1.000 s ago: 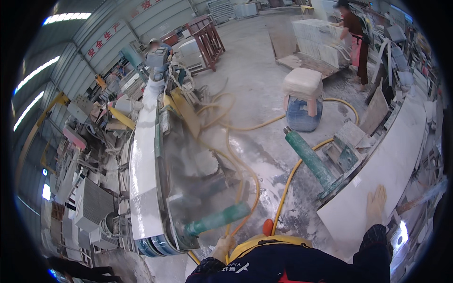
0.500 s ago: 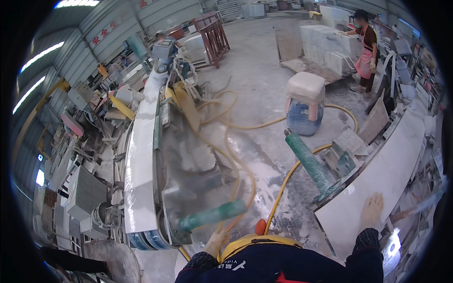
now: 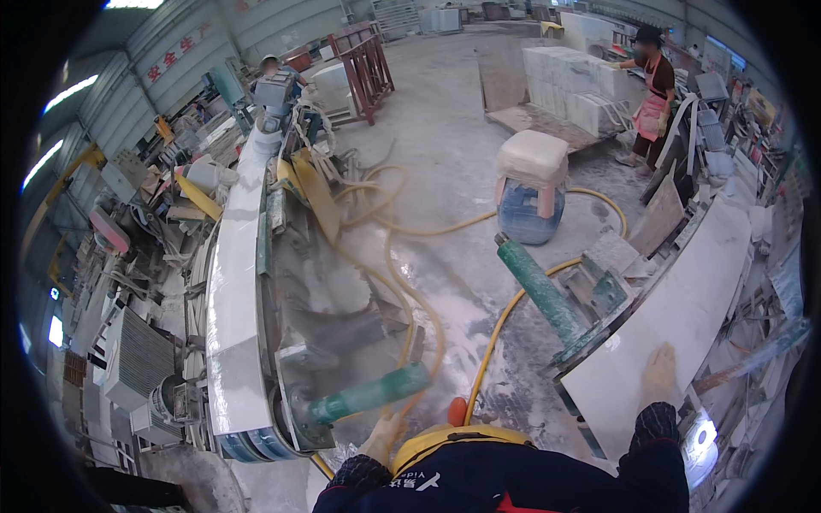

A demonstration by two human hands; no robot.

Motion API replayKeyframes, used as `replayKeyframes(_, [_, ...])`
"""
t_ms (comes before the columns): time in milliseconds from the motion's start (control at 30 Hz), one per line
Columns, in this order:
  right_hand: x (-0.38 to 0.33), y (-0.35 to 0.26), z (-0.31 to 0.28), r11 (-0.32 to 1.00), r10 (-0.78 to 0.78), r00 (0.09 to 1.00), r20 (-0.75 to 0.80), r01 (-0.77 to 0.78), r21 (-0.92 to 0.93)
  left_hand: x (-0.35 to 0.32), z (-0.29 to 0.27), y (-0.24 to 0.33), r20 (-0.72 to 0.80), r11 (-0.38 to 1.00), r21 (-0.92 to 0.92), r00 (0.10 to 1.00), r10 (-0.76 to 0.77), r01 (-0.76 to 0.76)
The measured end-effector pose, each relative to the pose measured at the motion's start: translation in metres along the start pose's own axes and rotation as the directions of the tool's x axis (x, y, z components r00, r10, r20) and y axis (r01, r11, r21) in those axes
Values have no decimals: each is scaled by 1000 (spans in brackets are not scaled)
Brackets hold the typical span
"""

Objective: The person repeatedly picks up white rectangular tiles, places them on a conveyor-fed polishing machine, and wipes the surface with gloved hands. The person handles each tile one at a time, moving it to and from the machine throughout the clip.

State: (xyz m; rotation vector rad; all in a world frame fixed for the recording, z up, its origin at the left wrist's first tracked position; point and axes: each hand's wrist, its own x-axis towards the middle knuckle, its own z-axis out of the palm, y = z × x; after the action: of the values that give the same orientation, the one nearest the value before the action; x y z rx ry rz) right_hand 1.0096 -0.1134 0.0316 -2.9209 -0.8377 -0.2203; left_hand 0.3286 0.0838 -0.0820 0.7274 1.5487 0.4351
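Observation:
My right hand (image 3: 659,372), in a pale glove, lies flat with outstretched fingers on a long white stone slab (image 3: 694,286) at the right. My left hand (image 3: 382,434), also gloved, is low near the middle, close to a yellow hose (image 3: 399,342) and below a green cylinder (image 3: 369,392) on the left machine. Its fingers are too small and partly hidden to show whether they grip anything. A yellow apron edge (image 3: 462,436) crosses my waist, with an orange rounded object (image 3: 457,411) just ahead of it.
A long white-topped belt machine (image 3: 233,329) runs along my left. A blue drum with a wrapped pad (image 3: 530,209) stands ahead, and a green post (image 3: 540,286) juts beside the slab. Hoses cross the dusty floor. One person (image 3: 654,103) stands by stacked slabs; another (image 3: 272,68) is far left.
The whole view has shifted slightly, so most things sit further left. My right hand stays flat on the slab, and my left hand keeps about the same place by the hose.

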Motion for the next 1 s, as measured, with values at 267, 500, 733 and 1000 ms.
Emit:
replayKeyframes(267, [-25, -10, -41, 992, -93, 989, 118, 101, -70, 10, -17, -12, 162, 990, -142, 987, 7, 16])
replayKeyframes(500, [-7, -19, -39, 995, 46, 991, 126, -34, -97, 13, 3, 6, 16, 987, -116, 993, -115, 116])
replayKeyframes(733, [-3, -29, -30, 981, 194, 966, 170, -188, -53, 23, 12, 11, 150, 982, -187, 989, 0, 28])
replayKeyframes(1000, [4, -21, -19, 987, 149, 962, 228, -129, -100, 21, 17, 14, 43, 993, -53, 994, -103, 106])
